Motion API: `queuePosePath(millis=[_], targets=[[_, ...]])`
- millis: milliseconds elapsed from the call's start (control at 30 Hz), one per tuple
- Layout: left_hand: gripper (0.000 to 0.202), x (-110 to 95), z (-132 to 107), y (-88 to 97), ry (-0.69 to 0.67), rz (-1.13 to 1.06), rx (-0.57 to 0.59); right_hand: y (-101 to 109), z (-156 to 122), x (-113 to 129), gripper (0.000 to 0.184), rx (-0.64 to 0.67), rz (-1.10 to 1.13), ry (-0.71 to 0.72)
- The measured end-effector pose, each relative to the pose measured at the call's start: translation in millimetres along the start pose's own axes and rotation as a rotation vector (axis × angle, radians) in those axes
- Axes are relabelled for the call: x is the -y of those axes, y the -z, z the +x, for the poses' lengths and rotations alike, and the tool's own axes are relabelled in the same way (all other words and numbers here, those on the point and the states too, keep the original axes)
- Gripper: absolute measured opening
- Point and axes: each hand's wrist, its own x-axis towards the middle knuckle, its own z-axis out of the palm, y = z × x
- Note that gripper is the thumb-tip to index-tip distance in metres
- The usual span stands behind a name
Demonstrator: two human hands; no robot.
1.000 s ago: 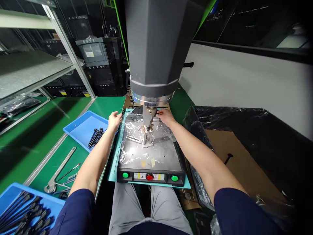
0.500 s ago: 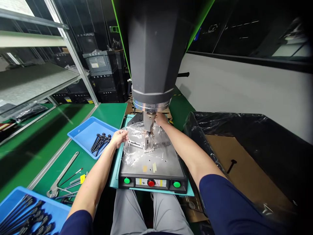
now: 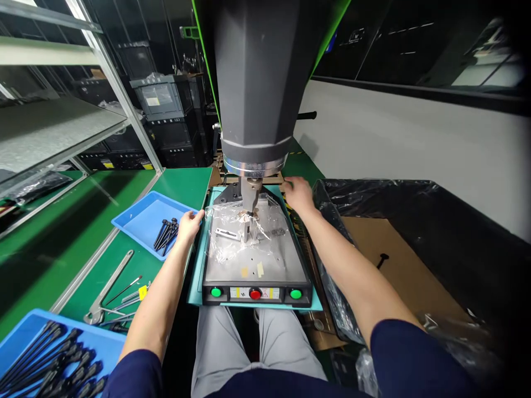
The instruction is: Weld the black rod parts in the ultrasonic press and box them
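My left hand is at the left edge of the machine base, above the rim of a blue tray. Its fingers are closed at the edge of a clear plastic film. That film lies crumpled over the metal plate and around the small metal fixture under the machine's tool tip. My right hand is off the plate's far right side, fingers stretched out and holding nothing I can see. A slotted metal bar lies left of the fixture.
The machine head hangs over the plate. Green buttons and a red button line the base's front. Black long-stemmed parts lie in two blue trays. A wrench rests on the green bench. A black-lined bin stands right.
My right hand has moved from behind the tool tip out to the right, its fingers now in view. My left hand has shifted left, and the film's left edge with it.
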Motion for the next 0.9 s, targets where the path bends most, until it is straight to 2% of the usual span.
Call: queuePosePath(millis=[67,100,167,267,300,367,433,533,767,900], targets=[[0.053,8,-27,16.2,-0.058,-0.011,-0.099,23,-55,-19,0.031,-0.134,0.153,-0.008],[0.05,15,-46,23.2,-0.088,-0.022,-0.14,30,-89,-30,0.032,-0.145,0.215,-0.044],[0.044,36,-92,33.3,-0.163,-0.027,-0.214,36,-166,-53,0.036,-0.077,0.276,-0.145],[0.038,77,-163,35.8,-0.102,0.1,-0.243,22,-267,-83,0.047,0.035,0.23,-0.301],[0.038,92,-182,33.3,-0.102,0.159,-0.231,14,-292,-90,0.053,0.063,0.198,-0.344],[0.046,117,-206,25.1,-0.126,0.282,-0.174,-2,-323,-101,0.062,0.128,0.163,-0.369],[0.057,136,-215,16.2,-0.144,0.343,-0.092,-17,-335,-107,0.067,0.176,0.16,-0.349],[0.062,151,-211,10.2,-0.12,0.335,-0.038,-29,-335,-111,0.067,0.169,0.156,-0.329],[0.068,162,-204,22.2,-0.151,0.306,0.062,-33,-337,-114,0.069,0.173,0.207,-0.341],[0.069,164,-205,20.4,-0.148,0.322,0.033,-31,-337,-108,0.069,0.157,0.221,-0.4]])
